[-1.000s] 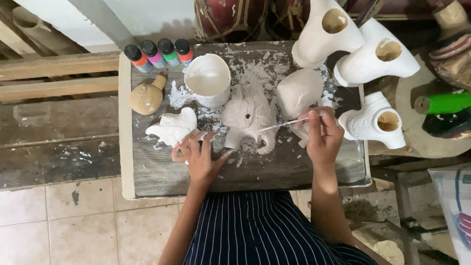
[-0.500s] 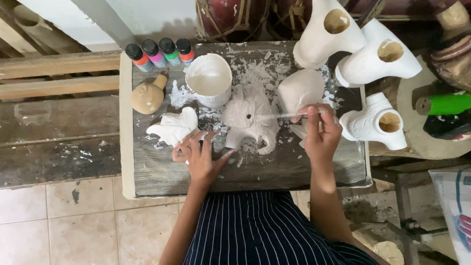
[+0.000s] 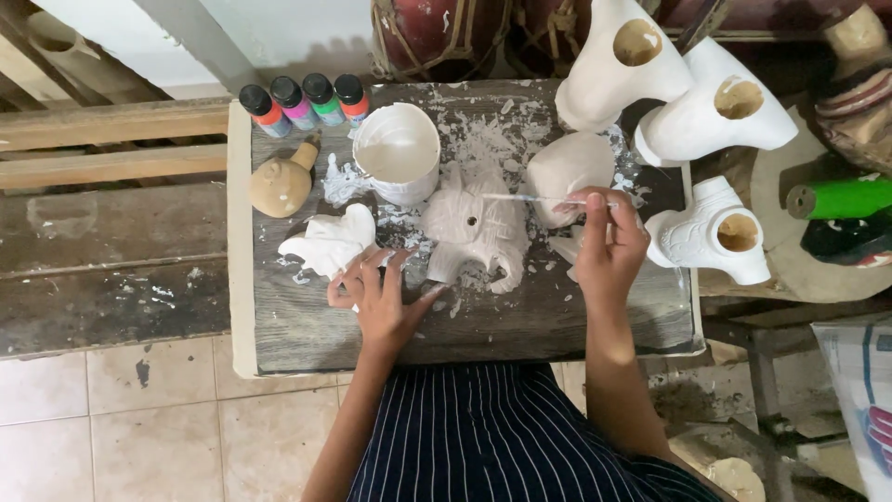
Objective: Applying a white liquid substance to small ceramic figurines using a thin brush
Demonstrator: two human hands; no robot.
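Right hand (image 3: 609, 244) pinching brush (image 3: 544, 198), now raised over figurine (image 3: 476, 231); left hand (image 3: 379, 296) still spread

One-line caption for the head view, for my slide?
Right hand holds a brush over a white carved figure; left hand rests beside it.

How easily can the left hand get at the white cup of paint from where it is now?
Probably yes. The left hand rests on the board beside the small white figure, and the white cup stands farther up the board. Only that figure and dried paint splashes lie near the path, so the way looks free.
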